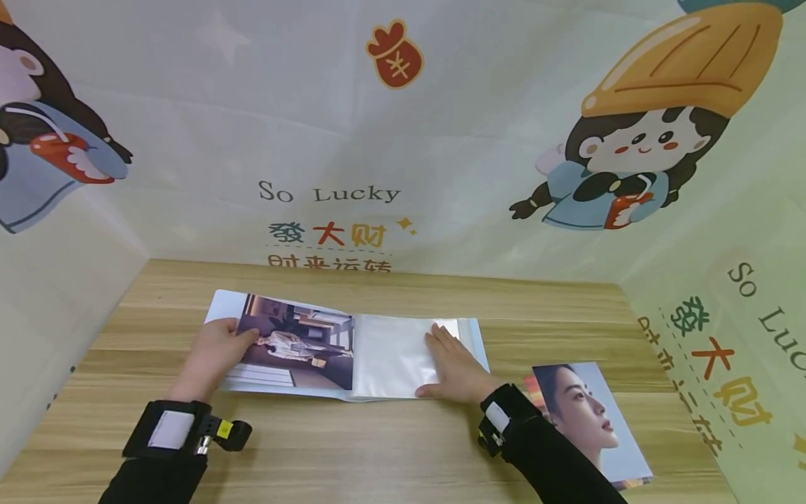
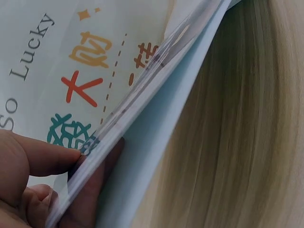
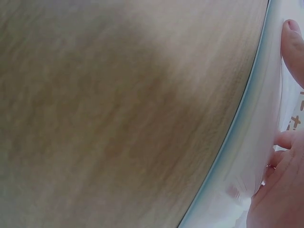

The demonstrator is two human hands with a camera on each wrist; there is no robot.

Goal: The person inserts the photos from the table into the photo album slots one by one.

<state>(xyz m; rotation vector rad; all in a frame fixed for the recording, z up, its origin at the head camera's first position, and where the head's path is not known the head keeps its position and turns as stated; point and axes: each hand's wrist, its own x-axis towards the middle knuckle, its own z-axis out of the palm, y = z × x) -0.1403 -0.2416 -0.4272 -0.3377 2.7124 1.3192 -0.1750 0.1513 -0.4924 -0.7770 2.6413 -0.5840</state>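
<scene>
An open photo album (image 1: 472, 336) with clear sleeves and a pale blue cover lies on the table. Its left page shows a photo (image 1: 296, 336) of a figure in light clothes in a room. My left hand (image 1: 214, 355) pinches the outer edge of the left-side sleeves; in the left wrist view, the thumb (image 2: 52, 156) is on one face and fingers are behind, with the blue cover (image 2: 147, 142) underneath. My right hand (image 1: 458, 367) rests with spread fingers on the whitish right-hand sleeve (image 1: 387, 357), near its outer edge. The right wrist view shows its thumb (image 3: 294, 47) on the plastic.
A stack of photos (image 1: 582, 413), with a portrait on top, lies right of the album, beside my right forearm. Printed cloth walls (image 1: 466, 203) enclose the wooden table (image 1: 352, 448) at the back and both sides.
</scene>
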